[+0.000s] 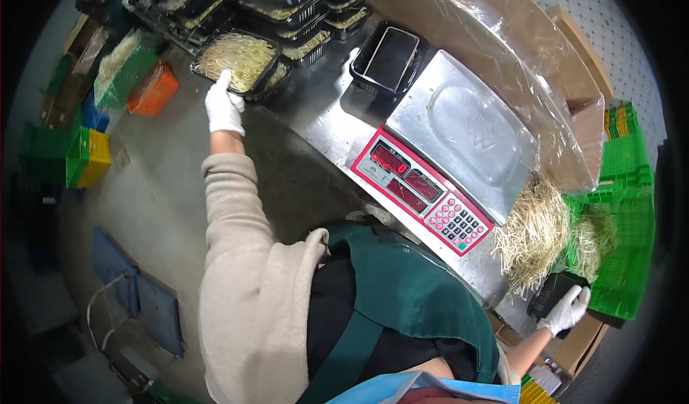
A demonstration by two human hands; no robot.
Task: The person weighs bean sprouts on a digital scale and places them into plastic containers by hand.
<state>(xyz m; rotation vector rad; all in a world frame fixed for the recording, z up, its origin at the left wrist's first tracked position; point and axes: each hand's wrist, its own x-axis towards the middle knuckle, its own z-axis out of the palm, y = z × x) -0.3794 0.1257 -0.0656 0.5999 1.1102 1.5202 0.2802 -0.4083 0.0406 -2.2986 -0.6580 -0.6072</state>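
My left hand [226, 102], in a white glove, grips the near edge of a black plastic tray filled with bean sprouts [242, 59], at the table's far left corner. Part of another filled tray shows beneath it. At the lower right my gloved right hand [566, 308] rests on a black plastic tray [554, 292]; whether its fingers close on it I cannot tell. Beside that tray lies a loose heap of sprouts [533, 237]. Between my hands stands a digital scale with a bare steel platform [463, 129] and a red-edged keypad panel.
Stacked trays of sprouts [290, 16] fill the table's far end. A black tray [386, 57] sits beyond the scale. A plastic-lined cardboard box [484, 32] runs along the far side. At right is a green crate [619, 242]; at left, an orange basket [153, 89] on the floor.
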